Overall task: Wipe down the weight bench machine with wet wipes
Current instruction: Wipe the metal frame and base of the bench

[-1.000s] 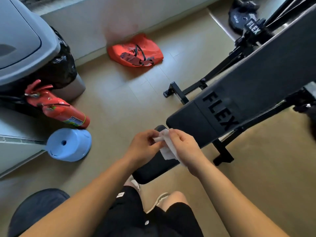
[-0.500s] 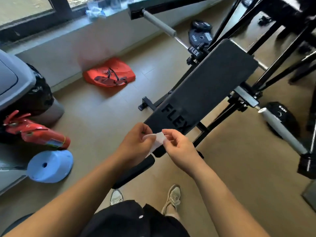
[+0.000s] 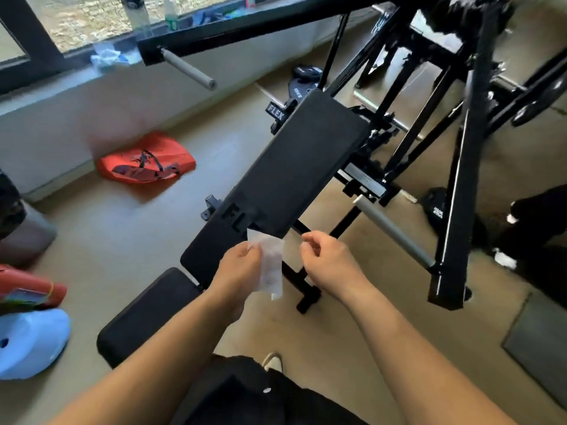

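Left hand point(image 3: 239, 268) pinches a white wipe point(image 3: 271, 269), bench pad point(image 3: 300, 161) at 12 o'clock; right hand point(image 3: 325, 259) curled at 3 o'clock, grip unclear.

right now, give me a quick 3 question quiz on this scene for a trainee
1. True or false: the wet wipe is already pressed flat on the bench pad.
2. Which of these lies to the left of the bench pad? A: an orange bag. B: a folded towel. C: a water bucket.
3. Fill in: the label on the frame beside the pad's far end reads ____.

Key
1. False. The left hand has the wipe in its grip, in the air in front of the pad's near end.
2. A.
3. FLEX.
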Motion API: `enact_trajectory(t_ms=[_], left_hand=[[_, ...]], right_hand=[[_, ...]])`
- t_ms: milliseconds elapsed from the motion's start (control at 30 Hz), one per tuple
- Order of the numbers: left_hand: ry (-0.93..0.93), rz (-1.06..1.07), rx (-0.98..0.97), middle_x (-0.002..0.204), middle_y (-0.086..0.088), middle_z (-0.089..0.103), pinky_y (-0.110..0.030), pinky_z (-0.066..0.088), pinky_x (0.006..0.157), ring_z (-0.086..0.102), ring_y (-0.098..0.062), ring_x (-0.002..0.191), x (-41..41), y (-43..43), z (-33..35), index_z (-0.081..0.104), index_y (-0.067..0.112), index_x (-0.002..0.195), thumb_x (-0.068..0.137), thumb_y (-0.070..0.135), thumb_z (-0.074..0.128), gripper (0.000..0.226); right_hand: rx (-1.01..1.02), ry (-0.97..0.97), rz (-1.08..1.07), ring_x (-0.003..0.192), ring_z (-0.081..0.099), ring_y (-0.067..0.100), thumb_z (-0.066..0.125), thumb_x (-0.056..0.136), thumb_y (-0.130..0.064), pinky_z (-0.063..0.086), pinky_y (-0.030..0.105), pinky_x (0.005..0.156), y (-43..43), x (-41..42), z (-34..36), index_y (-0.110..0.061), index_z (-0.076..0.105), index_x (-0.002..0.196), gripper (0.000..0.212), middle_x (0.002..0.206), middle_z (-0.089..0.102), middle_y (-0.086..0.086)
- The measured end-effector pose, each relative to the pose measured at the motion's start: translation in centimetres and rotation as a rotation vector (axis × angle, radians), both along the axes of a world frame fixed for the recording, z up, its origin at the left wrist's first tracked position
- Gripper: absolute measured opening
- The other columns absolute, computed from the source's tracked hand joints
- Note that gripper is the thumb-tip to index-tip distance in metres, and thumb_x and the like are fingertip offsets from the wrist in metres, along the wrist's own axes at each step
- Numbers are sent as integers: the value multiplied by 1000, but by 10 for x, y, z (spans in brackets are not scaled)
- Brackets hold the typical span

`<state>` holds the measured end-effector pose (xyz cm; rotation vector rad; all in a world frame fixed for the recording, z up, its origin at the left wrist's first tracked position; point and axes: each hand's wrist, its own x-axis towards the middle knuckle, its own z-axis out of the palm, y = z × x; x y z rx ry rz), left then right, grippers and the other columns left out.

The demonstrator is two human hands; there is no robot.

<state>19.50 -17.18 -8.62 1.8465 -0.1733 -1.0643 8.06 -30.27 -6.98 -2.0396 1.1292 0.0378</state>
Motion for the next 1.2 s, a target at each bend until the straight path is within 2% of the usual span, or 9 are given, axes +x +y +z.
enact_trajectory(t_ms=[167,300,500,600,700,767,1000,1100,1200], left_hand=[[109,-16,-30,116,-23,62,-52,52,101,63,-36,108,-16,-43,1,63,7,113,100,32,43,34],[37,-71,-94,98,-8,60,-34,49,78,59,-25,94,-26,-95,6,59,6,110,106,36,38,36],[-485,-356,-244,68,3,41,-39,35,61,37,-18,62,-55,-191,22,36,16,77,110,31,38,36],[-805,-628,-261,93,-4,60,-45,48,86,56,-26,94,-69,-238,5,56,13,95,106,25,32,29],[-1072,-1001,-11,128,-1,65,-50,13,128,43,-27,142,-83,-259,-27,66,15,123,97,42,19,60],[-1176,-1070,65,137,5,64,-46,-9,128,37,-21,149,-95,-257,-36,65,23,132,99,39,32,49],[-1053,-1229,-19,171,4,8,-38,-6,129,-4,-12,159,-108,-224,-25,18,23,165,107,58,12,68],[-1170,-1104,-106,136,6,67,-34,40,110,57,-16,131,-98,-242,-17,68,24,129,110,46,25,52],[-1399,-1121,4,82,9,68,-29,31,69,64,-20,81,-93,-272,-17,71,24,90,102,38,46,30]], right_hand=[[-220,105,-22,114,63,19,47,104,-37,53,35,89,-43,-40,1,-30,64,132,33,128,67,-6],[-291,55,-121,109,64,15,49,105,-36,53,32,83,-75,-70,2,-30,69,125,29,121,70,-9],[-509,65,-78,99,62,17,51,104,-29,48,29,72,-152,-112,-5,-23,72,116,25,106,70,-5],[-628,31,-50,97,66,25,53,101,-23,54,38,86,-197,-123,-20,-15,76,108,25,102,73,3],[-710,31,27,92,68,26,59,97,-19,50,47,101,-231,-136,-39,-12,77,99,20,94,74,4],[-684,6,14,88,68,26,62,95,-18,53,39,91,-248,-142,-46,-12,78,96,18,90,74,3],[-779,44,148,82,61,23,59,95,-34,44,40,96,-256,-158,-69,-17,76,89,25,83,70,0],[-728,87,99,86,63,16,56,95,-42,38,36,103,-257,-152,-66,-22,76,93,28,89,73,-6],[-737,142,99,85,61,17,50,95,-45,37,36,105,-257,-149,-69,-23,75,89,34,87,72,-6]])
